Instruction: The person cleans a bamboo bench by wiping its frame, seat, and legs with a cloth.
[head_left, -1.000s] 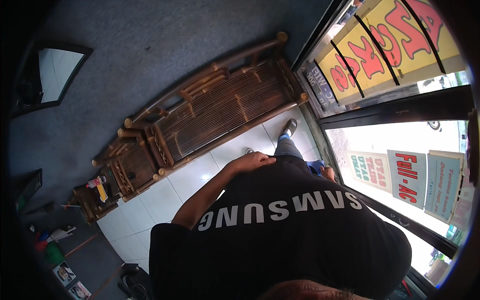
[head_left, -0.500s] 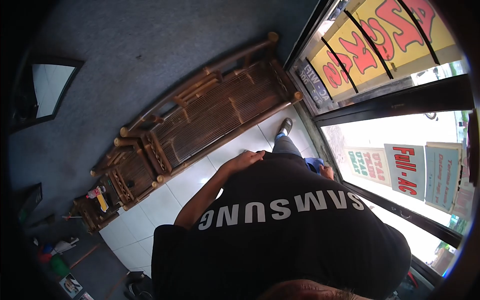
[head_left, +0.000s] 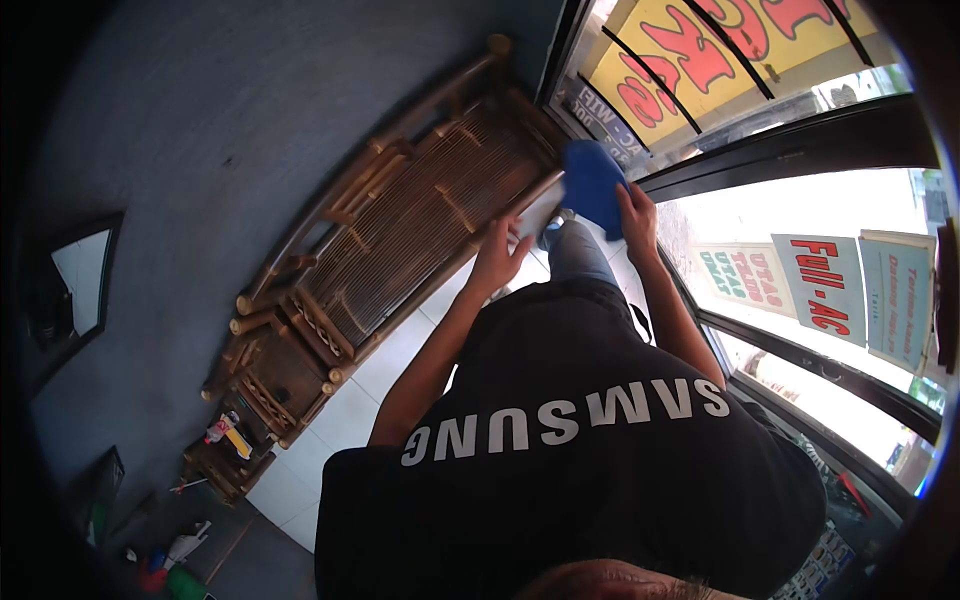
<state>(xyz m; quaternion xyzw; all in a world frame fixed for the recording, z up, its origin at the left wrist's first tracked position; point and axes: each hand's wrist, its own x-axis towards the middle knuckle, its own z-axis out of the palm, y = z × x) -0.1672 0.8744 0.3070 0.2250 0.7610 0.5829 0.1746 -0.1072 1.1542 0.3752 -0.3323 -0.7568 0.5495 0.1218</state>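
Note:
In the head view my right hand is raised in front of me, fingers closed on the edge of a blue cloth. The cloth spreads out flat beyond the hand, slightly blurred, near the corner of the bench and the window. My left hand is lifted too, fingers apart, with nothing in it. It is nearest the front edge of a long bamboo bench. Below both arms is my black T-shirt with white SAMSUNG lettering, and my jeans leg shows between the hands.
Windows with a yellow banner and a red-lettered sign run along my right. A small bamboo table with bottles on it stands at the lower left. A mirror hangs on the grey wall. White floor tiles lie beside the bench.
My right hand has come up from beside my hip, bringing the blue cloth forward. My left hand has left my waist and reached forward. The view has shifted slightly.

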